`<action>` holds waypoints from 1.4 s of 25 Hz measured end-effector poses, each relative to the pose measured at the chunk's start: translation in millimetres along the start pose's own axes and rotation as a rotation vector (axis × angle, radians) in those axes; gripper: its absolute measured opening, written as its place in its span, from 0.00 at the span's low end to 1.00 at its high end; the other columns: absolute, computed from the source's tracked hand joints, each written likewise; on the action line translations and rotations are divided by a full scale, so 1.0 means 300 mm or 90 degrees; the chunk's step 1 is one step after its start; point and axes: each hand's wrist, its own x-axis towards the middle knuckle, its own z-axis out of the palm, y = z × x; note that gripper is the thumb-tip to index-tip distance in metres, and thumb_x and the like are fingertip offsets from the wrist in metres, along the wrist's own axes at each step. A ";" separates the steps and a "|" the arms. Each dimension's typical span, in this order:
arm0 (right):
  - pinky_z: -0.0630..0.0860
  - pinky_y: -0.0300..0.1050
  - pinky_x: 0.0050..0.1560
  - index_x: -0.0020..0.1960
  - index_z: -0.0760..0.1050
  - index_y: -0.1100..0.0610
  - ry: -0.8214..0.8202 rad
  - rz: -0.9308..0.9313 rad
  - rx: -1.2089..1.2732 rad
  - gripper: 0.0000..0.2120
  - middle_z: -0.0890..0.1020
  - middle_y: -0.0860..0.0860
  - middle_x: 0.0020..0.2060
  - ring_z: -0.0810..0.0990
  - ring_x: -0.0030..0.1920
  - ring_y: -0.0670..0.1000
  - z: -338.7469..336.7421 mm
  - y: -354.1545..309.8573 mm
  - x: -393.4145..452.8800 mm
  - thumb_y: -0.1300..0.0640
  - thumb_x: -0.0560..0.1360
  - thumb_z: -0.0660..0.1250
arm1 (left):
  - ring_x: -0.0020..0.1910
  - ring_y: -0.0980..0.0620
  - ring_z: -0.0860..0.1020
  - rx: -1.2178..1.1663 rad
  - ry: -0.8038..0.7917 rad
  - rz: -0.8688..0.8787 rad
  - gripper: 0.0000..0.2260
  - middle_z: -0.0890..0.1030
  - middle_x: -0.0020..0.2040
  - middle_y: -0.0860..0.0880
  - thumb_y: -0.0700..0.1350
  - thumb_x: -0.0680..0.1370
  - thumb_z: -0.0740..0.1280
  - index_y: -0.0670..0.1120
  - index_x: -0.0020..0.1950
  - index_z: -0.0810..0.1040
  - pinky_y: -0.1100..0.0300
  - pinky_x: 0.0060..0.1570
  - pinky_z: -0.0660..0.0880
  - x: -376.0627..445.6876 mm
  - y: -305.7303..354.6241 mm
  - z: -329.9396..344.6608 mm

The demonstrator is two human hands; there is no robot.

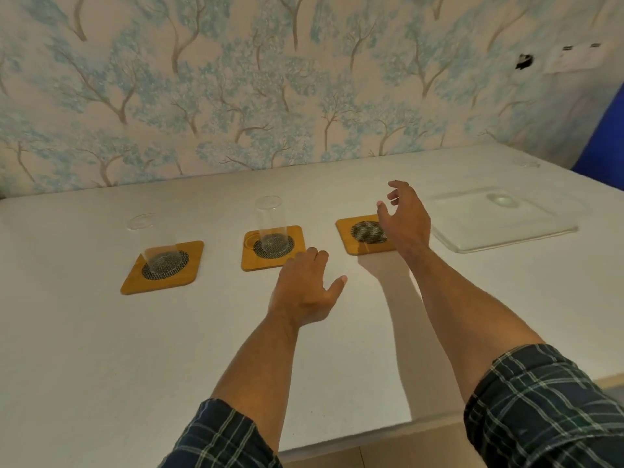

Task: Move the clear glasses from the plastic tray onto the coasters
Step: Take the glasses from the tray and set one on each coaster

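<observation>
Right hand (pixel 403 221) fingers spread and curled, holding nothing, above right edge of right coaster (pixel 363 234), which is bare; left hand (pixel 305 290) open, fingers loosely together, thumb out, just near of middle coaster (pixel 273 247). Clear glass (pixel 270 219) upright on middle coaster, another glass (pixel 153 243) upright on left coaster (pixel 163 267). Plastic tray (pixel 506 221) right of coasters on white table (pixel 101 349); third glass on it too faint to tell

Tray (pixel 499 236) right of coasters (pixel 273 248)

Two clear glasses (pixel 270 219) on coasters (pixel 162 267), third coaster (pixel 363 234) bare, both hands (pixel 305 288) empty, plastic tray (pixel 503 219)
</observation>
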 end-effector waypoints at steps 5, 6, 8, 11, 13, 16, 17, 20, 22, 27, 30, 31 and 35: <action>0.78 0.48 0.51 0.67 0.72 0.52 0.054 0.023 -0.072 0.21 0.81 0.49 0.54 0.80 0.52 0.50 -0.174 0.168 0.059 0.52 0.76 0.70 | 0.66 0.48 0.72 -0.096 -0.044 0.066 0.31 0.75 0.70 0.50 0.69 0.79 0.55 0.52 0.75 0.66 0.48 0.67 0.70 0.083 0.246 0.087; 0.78 0.48 0.51 0.67 0.73 0.52 0.063 0.028 -0.084 0.21 0.81 0.49 0.54 0.81 0.52 0.51 -0.209 0.199 0.077 0.51 0.76 0.70 | 0.70 0.48 0.71 -0.115 -0.060 0.072 0.32 0.73 0.73 0.51 0.69 0.78 0.55 0.53 0.77 0.64 0.48 0.70 0.68 0.096 0.288 0.105; 0.78 0.48 0.52 0.68 0.72 0.52 0.079 0.055 -0.113 0.21 0.81 0.50 0.56 0.81 0.54 0.51 -0.278 0.264 0.111 0.51 0.76 0.70 | 0.76 0.48 0.65 -0.145 -0.104 0.077 0.36 0.67 0.79 0.50 0.70 0.78 0.54 0.52 0.81 0.60 0.47 0.75 0.62 0.123 0.365 0.141; 0.78 0.50 0.57 0.70 0.71 0.51 0.093 0.137 -0.158 0.24 0.80 0.51 0.60 0.80 0.58 0.53 -0.365 0.379 0.142 0.50 0.76 0.71 | 0.80 0.46 0.57 -0.161 -0.148 0.086 0.38 0.60 0.83 0.47 0.70 0.79 0.51 0.48 0.83 0.57 0.48 0.78 0.53 0.163 0.474 0.200; 0.77 0.52 0.61 0.70 0.71 0.51 0.089 0.198 -0.169 0.25 0.78 0.52 0.63 0.79 0.61 0.54 -0.403 0.449 0.149 0.49 0.75 0.72 | 0.82 0.46 0.54 -0.175 -0.171 0.081 0.39 0.56 0.84 0.46 0.71 0.79 0.49 0.48 0.84 0.54 0.51 0.78 0.48 0.187 0.533 0.233; 0.76 0.53 0.64 0.72 0.70 0.50 0.075 0.259 -0.183 0.27 0.77 0.52 0.66 0.77 0.64 0.56 -0.442 0.534 0.162 0.49 0.75 0.72 | 0.83 0.47 0.49 -0.186 -0.197 0.053 0.41 0.50 0.85 0.47 0.71 0.79 0.48 0.47 0.84 0.48 0.55 0.76 0.42 0.222 0.597 0.279; 0.75 0.53 0.64 0.72 0.70 0.51 0.068 0.268 -0.191 0.27 0.76 0.52 0.67 0.77 0.65 0.56 -0.452 0.560 0.172 0.49 0.76 0.71 | 0.83 0.47 0.48 -0.188 -0.204 0.042 0.41 0.49 0.85 0.47 0.71 0.79 0.48 0.47 0.84 0.46 0.55 0.76 0.42 0.235 0.617 0.294; 0.74 0.54 0.65 0.74 0.69 0.51 0.038 0.276 -0.228 0.27 0.75 0.53 0.69 0.75 0.67 0.57 -0.465 0.623 0.217 0.49 0.77 0.70 | 0.83 0.47 0.45 -0.174 -0.231 0.024 0.43 0.46 0.85 0.46 0.71 0.79 0.50 0.45 0.84 0.43 0.53 0.78 0.43 0.274 0.660 0.337; 0.72 0.54 0.66 0.76 0.66 0.51 -0.005 0.281 -0.255 0.29 0.72 0.53 0.71 0.72 0.69 0.57 -0.472 0.656 0.267 0.51 0.77 0.70 | 0.83 0.47 0.44 -0.156 -0.245 0.034 0.44 0.45 0.85 0.45 0.71 0.79 0.52 0.43 0.84 0.42 0.54 0.78 0.42 0.300 0.675 0.363; 0.65 0.54 0.72 0.80 0.61 0.52 -0.078 0.270 -0.301 0.34 0.62 0.51 0.79 0.62 0.76 0.56 -0.475 0.724 0.388 0.54 0.77 0.68 | 0.83 0.47 0.43 -0.088 -0.264 0.065 0.46 0.44 0.85 0.45 0.73 0.78 0.51 0.43 0.84 0.42 0.53 0.78 0.40 0.354 0.664 0.409; 0.64 0.56 0.72 0.81 0.58 0.53 -0.113 0.237 -0.343 0.32 0.58 0.52 0.80 0.60 0.78 0.57 -0.465 0.752 0.468 0.53 0.80 0.64 | 0.83 0.48 0.43 -0.064 -0.258 0.073 0.47 0.44 0.85 0.45 0.74 0.76 0.48 0.43 0.84 0.43 0.52 0.79 0.41 0.359 0.661 0.432; 0.64 0.56 0.72 0.81 0.57 0.53 -0.116 0.228 -0.349 0.31 0.56 0.52 0.81 0.59 0.78 0.57 -0.462 0.756 0.497 0.55 0.81 0.62 | 0.83 0.48 0.43 -0.063 -0.258 0.073 0.48 0.44 0.85 0.45 0.74 0.76 0.47 0.43 0.84 0.43 0.53 0.79 0.40 0.357 0.661 0.435; 0.61 0.57 0.74 0.82 0.52 0.54 -0.155 0.217 -0.362 0.31 0.50 0.52 0.82 0.52 0.80 0.57 -0.417 0.770 0.605 0.61 0.82 0.56 | 0.83 0.48 0.42 -0.054 -0.251 0.072 0.49 0.44 0.85 0.46 0.76 0.74 0.45 0.44 0.84 0.43 0.53 0.78 0.40 0.364 0.661 0.438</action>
